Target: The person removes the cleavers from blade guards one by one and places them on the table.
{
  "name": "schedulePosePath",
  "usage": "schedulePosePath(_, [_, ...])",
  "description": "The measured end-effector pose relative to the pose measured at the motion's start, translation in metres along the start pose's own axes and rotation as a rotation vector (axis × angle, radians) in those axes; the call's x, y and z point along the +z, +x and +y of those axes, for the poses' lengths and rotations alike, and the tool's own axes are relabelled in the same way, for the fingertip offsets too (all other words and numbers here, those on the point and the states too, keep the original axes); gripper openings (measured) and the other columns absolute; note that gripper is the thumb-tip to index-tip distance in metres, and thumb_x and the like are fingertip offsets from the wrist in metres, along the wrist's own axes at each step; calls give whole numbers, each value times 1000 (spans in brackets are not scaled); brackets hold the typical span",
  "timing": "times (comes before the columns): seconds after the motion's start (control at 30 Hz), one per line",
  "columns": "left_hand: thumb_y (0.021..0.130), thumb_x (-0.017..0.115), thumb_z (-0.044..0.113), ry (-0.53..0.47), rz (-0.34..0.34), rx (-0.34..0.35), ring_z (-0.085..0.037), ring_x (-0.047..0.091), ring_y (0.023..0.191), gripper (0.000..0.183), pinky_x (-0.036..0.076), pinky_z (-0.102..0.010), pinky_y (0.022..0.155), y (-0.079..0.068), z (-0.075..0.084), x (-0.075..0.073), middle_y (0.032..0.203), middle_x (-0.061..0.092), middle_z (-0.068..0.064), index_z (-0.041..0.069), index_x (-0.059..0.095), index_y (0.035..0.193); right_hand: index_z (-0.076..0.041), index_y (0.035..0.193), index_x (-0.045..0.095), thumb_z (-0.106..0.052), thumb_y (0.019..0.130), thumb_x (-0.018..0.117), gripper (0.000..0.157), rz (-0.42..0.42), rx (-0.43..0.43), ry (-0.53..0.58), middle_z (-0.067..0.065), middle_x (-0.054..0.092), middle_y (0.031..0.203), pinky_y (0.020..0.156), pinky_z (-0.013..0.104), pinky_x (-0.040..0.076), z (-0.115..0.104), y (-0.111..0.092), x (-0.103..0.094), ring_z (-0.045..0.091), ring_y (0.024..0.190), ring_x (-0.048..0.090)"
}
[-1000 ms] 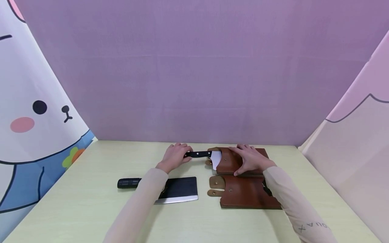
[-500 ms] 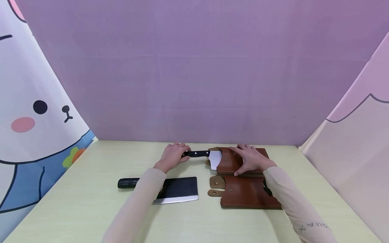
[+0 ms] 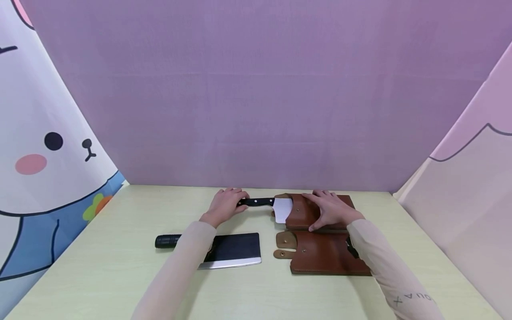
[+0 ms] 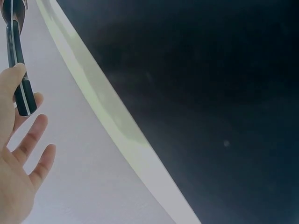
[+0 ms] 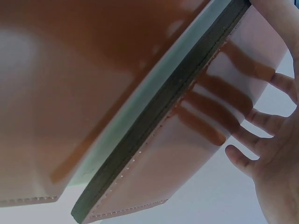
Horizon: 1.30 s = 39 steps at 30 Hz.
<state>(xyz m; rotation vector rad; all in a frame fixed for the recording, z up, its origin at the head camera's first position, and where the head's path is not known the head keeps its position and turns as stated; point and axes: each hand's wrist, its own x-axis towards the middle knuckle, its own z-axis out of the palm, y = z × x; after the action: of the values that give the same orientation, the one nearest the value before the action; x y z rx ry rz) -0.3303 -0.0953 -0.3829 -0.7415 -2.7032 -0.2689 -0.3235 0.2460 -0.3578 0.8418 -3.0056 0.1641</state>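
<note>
Knife [image 3: 267, 202] and left hand [image 3: 225, 206] are shifting leftward, the latter pinching the handle [image 3: 256, 202]; the right hand [image 3: 330, 211], spread wide, is steadying the sheath [image 3: 299, 218]; straight pulling should be working best.

A cleaver [image 3: 239, 248] lies flat on the pale surface [image 3: 248, 295], bright edge [image 3: 240, 262] toward the viewer. Right of the cleaver is a brown sheath [image 3: 324, 255], its two snap tabs [image 3: 286, 240] pointing at the cleaver. Beyond the cleaver rises a purple backdrop [image 3: 256, 102]; well left of the cleaver, a cartoon panel [image 3: 28, 240] with a flower [image 3: 94, 209]; well right, a pink-and-cream panel [image 3: 472, 200].
</note>
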Motion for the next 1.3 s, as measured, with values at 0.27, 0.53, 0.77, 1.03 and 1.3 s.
schedulePosePath(0.27, [85,63,34,-11,-15,-8,-23,54,99,27,44,-47,84,-2,-2,-2,106,63,1,20,63,109,-20,140,35,-55,55,80,102,4,-5,-7,18,42,132,98,64,26,1,0,1,39,120,38])
schedulePosePath(0.53, [84,64,33,-3,9,3,-22,54,96,26,45,-45,80,-4,-6,-3,105,63,2,21,63,108,-20,140,35,-55,55,80,102,3,-9,-6,17,42,132,97,64,26,2,-1,0,39,120,37])
schedulePosePath(0.77, [84,64,33,-4,14,2,-22,54,95,27,45,-46,80,-5,-9,-2,105,63,2,21,64,108,-20,140,36,-55,55,80,102,1,-9,-6,17,42,130,97,63,27,3,-1,0,38,119,38])
schedulePosePath(1.03, [85,63,33,-2,11,2,-23,54,98,27,44,-47,82,-6,-13,-3,107,63,1,21,63,108,-20,140,35,-56,55,80,103,-3,-2,-3,17,42,131,97,64,27,5,-2,0,39,120,37])
schedulePosePath(1.3, [84,64,33,-5,11,-8,-23,55,100,28,44,-47,84,-7,-18,-3,109,63,0,21,63,109,-20,140,35,-57,55,79,103,-3,3,-10,17,42,132,97,64,26,6,-2,0,40,121,37])
